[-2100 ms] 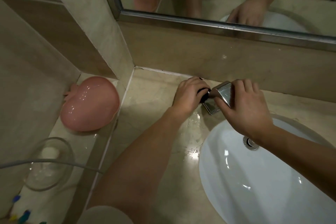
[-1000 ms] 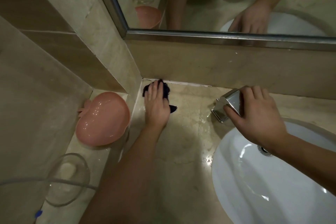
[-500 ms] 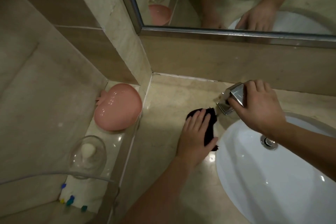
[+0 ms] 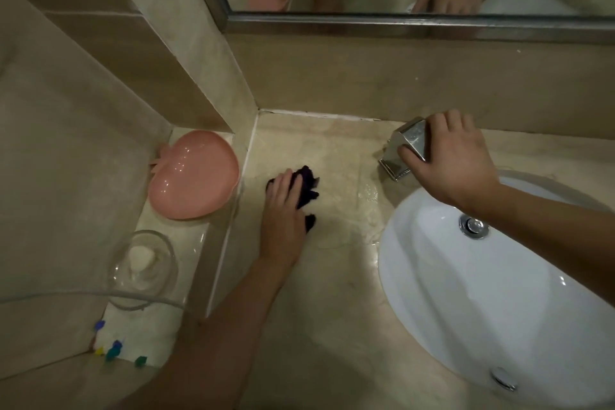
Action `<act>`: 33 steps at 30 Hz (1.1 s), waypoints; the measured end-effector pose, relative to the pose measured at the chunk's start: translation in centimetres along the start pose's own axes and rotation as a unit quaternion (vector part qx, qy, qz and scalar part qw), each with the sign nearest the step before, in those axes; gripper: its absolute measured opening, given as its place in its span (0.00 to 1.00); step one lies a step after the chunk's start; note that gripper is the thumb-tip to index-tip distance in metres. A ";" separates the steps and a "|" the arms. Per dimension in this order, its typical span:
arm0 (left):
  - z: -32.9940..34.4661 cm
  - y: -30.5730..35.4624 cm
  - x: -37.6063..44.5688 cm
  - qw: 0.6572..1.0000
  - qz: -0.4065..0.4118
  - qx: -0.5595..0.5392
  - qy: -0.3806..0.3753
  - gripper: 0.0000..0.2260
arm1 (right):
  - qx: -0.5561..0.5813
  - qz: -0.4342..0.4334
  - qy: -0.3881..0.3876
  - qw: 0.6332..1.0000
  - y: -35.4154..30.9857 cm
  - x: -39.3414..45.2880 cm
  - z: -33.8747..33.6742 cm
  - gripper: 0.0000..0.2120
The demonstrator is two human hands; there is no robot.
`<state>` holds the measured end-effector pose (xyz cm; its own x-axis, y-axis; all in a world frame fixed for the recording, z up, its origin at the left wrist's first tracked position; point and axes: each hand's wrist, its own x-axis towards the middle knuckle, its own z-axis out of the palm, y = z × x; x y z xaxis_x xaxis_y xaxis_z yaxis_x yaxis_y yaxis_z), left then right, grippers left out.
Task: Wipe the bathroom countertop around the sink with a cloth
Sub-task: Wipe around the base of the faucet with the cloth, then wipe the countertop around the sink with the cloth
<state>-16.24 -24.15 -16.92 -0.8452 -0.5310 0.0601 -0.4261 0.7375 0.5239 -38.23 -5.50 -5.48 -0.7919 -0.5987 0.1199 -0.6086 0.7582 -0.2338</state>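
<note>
On the countertop [image 4: 332, 276] left of the sink [image 4: 499, 293], the left hand [image 4: 283, 220] presses the dark cloth [image 4: 307, 188] flat with straight fingers; the right hand [image 4: 456, 160] grips the faucet [image 4: 404, 151].

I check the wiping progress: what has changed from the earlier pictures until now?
The left hand slid the dark cloth from beside the faucet to the back corner, back toward the sink, and now left again, near the side wall. The right hand stayed on the faucet.
</note>
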 end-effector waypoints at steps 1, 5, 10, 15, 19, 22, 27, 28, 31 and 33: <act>0.8 1.5 -0.3 1.000 0.013 -0.001 -0.013 0.29 | 0.000 -0.002 0.003 1.000 0.0 0.0 0.0 0.21; 4.2 8.2 -1.6 0.994 0.088 -0.028 -0.053 0.29 | 0.000 -0.010 0.001 1.000 -0.1 -0.1 -0.1 0.22; 5.5 13.2 -4.8 0.983 0.164 -0.072 -0.047 0.26 | 0.003 -0.015 -0.013 1.000 -0.2 -0.4 -0.5 0.25; 0.0 6.6 -10.4 0.994 0.021 -0.034 0.106 0.21 | -0.002 -0.013 -0.020 1.000 -0.3 -0.6 -0.9 0.26; -5.2 -1.3 -13.0 0.985 -0.103 -0.018 0.134 0.23 | -0.002 -0.007 -0.032 0.999 -0.5 -0.8 -1.2 0.30; -4.6 -3.9 -13.8 0.994 -0.089 -0.009 0.055 0.27 | -0.002 -0.021 -0.008 1.000 -0.9 -1.5 -1.9 0.33; -0.4 0.4 -14.1 0.998 -0.032 -0.023 0.044 0.26 | 0.163 -0.068 0.137 0.975 -2.4 -9.1 -3.4 0.22; 0.7 2.3 -14.3 0.999 0.004 -0.027 0.028 0.25 | 0.205 -0.042 0.143 0.967 -2.6 -11.8 -3.3 0.19; 4.3 8.5 -14.3 0.995 0.087 -0.048 -0.007 0.25 | 0.287 0.089 0.103 0.948 -2.5 -19.7 -1.9 0.13; 6.2 11.4 -14.5 0.993 0.115 -0.031 -0.019 0.26 | 0.304 0.147 0.064 0.939 -2.4 -24.0 -0.5 0.11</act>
<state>-10.85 -5.45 -17.04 -0.9304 -0.3334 0.1526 -0.1999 0.8101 0.5512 -17.81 7.17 -7.31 -0.9442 -0.3219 0.0698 -0.2535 0.5750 -0.7779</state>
